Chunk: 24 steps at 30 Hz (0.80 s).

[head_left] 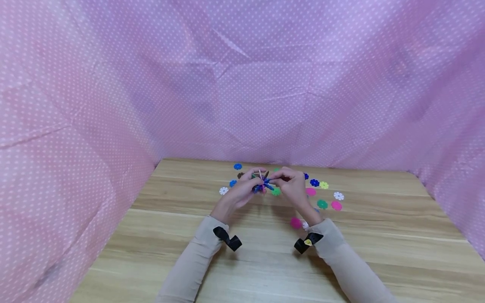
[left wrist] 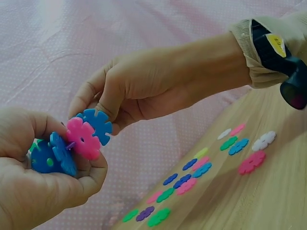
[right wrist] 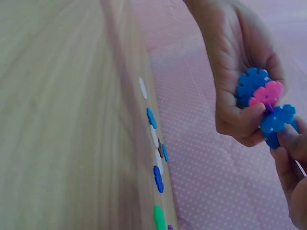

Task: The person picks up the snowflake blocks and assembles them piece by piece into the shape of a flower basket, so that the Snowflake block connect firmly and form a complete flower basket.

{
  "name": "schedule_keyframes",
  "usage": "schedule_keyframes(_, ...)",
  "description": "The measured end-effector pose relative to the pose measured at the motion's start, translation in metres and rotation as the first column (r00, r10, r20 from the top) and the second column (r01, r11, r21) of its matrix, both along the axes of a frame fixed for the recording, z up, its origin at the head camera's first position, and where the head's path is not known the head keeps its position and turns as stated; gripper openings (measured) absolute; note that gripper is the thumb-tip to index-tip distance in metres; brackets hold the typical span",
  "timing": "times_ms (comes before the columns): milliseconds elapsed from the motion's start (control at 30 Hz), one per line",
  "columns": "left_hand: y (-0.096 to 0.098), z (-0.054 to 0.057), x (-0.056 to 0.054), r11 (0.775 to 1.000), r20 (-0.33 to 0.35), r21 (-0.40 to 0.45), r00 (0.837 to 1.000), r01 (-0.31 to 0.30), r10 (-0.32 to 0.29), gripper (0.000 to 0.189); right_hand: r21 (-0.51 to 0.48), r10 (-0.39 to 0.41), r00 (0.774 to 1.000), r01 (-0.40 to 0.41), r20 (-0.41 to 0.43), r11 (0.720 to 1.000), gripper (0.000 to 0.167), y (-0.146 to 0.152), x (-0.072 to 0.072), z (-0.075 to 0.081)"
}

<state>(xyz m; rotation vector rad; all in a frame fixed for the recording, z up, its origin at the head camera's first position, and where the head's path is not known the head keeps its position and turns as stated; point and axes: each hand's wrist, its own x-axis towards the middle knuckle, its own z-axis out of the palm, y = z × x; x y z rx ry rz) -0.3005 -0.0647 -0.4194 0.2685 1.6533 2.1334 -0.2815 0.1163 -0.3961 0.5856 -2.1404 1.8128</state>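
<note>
Both hands meet over the far half of the table in the head view, around a cluster of notched, flower-shaped plastic interlocking discs [head_left: 268,185]. My left hand [head_left: 242,191] grips the cluster with curled fingers and thumb. Blue discs [left wrist: 45,158] show in its palm in the left wrist view, with a pink disc [left wrist: 82,139] and a bit of purple beside them. Right behind the pink disc, my right hand [left wrist: 144,86] pinches another blue disc [left wrist: 100,125]. In the right wrist view its fingertips [right wrist: 288,136] lie against a blue disc [right wrist: 276,120]; the left hand partly hides the cluster.
Loose discs lie scattered on the wooden table [head_left: 257,261], including a white one [head_left: 223,190] at left and a pink one [head_left: 336,205] at right. Another pink disc [head_left: 296,223] lies near the right wrist. Pink dotted cloth [head_left: 242,105] hangs behind and at both sides.
</note>
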Motion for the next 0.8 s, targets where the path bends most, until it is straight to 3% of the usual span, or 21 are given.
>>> schedule_keyframes(133, 0.0, 0.002, -0.002, 1.0, -0.015, -0.021, 1.0, -0.02, 0.02, 0.044, 0.05, 0.022, 1.0, -0.022, 0.008, 0.998, 0.005, 0.007, -0.014, -0.013)
schedule_keyframes(233, 0.001, 0.004, -0.003, 0.994, -0.023, -0.006, 0.994, -0.106, 0.106, 0.046, 0.101, 0.033, 0.999, -0.034, 0.007, 0.994, 0.006, 0.009, -0.02, -0.018)
schedule_keyframes(400, 0.003, 0.003, -0.003, 0.967, -0.014, 0.03, 0.967, -0.254, 0.254, 0.047, 0.162, 0.035, 0.999, -0.039, 0.028, 0.986, 0.01, 0.008, -0.021, -0.016)
schedule_keyframes(467, 0.004, 0.003, -0.002, 0.963, -0.01, 0.027, 0.963, -0.269, 0.269, 0.046, 0.166, 0.038, 0.998, -0.046, 0.049, 0.985, 0.011, 0.008, -0.021, -0.016)
schedule_keyframes(667, 0.004, 0.0, -0.001, 0.97, -0.018, 0.033, 0.97, -0.24, 0.241, 0.041, 0.151, 0.076, 0.993, -0.09, 0.095, 0.984, 0.014, 0.011, -0.02, -0.015)
schedule_keyframes(800, 0.003, 0.001, -0.002, 0.965, -0.008, 0.019, 0.965, -0.261, 0.261, 0.039, 0.22, 0.129, 0.986, -0.149, 0.105, 0.964, 0.024, 0.02, -0.02, -0.014)
